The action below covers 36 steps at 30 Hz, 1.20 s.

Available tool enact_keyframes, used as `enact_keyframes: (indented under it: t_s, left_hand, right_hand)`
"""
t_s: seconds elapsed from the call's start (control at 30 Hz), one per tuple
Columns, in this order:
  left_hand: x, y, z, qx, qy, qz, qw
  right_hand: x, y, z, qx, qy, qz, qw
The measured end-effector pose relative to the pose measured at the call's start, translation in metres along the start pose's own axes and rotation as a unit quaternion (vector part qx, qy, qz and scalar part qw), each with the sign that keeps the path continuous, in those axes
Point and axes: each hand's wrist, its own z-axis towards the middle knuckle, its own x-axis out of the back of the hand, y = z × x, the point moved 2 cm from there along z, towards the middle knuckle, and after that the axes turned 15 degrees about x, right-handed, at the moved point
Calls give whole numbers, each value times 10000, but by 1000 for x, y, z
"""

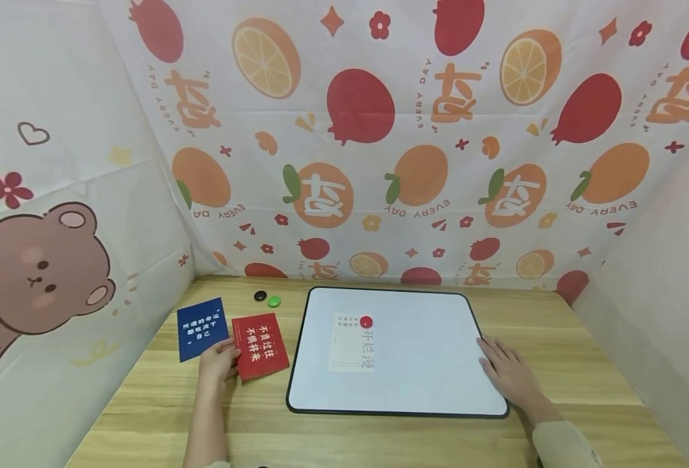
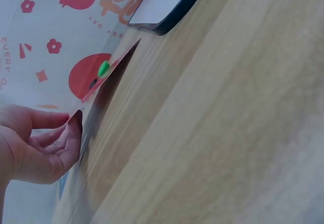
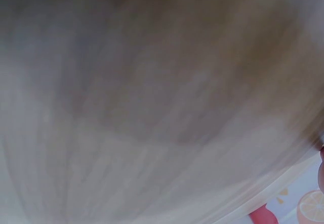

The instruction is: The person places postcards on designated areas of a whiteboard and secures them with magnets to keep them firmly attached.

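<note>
My left hand (image 1: 218,364) pinches the near left edge of a red card (image 1: 262,354) printed with white characters. In the left wrist view, thumb and fingers of the left hand (image 2: 43,148) meet at that edge, which is bent up off the wood. A small whiteboard (image 1: 426,351) with a dark frame lies to the right of the card. On its left half is a cream card (image 1: 344,351), with a round red magnet (image 1: 366,322) on the card's upper right corner. Straight fingers of my right hand (image 1: 511,376) rest on the board's right edge.
A blue card (image 1: 202,331) lies left of the red one, beside the left hand. Behind the red card sit a black round piece (image 1: 260,296) and a green one (image 1: 274,301). Printed cloth (image 1: 379,247) stands along the back of the wooden table (image 1: 368,445).
</note>
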Motion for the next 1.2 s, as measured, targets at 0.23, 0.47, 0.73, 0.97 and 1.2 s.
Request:
enact_keyframes:
  t_s: [0.23, 0.47, 0.73, 0.97, 1.2]
  left_hand:
    - [1, 2, -5, -62, 7, -174, 9998]
    - [-3, 5, -9, -47, -77, -300, 9995]
    - [-8, 8, -14, -67, -165, -299, 9994]
    - [-14, 13, -15, -62, -420, -488, 9979]
    - [-18, 14, -16, -113, -443, -565, 9974]
  right_hand:
    - [0, 1, 0, -8, -2, -17, 10000]
    - [0, 1, 0, -13, -35, 21, 10000]
    - [0, 0, -1, -4, 3, 31, 10000]
    - [2, -1, 0, -14, -21, 30, 10000]
    - [4, -2, 0, -14, -24, 53, 10000]
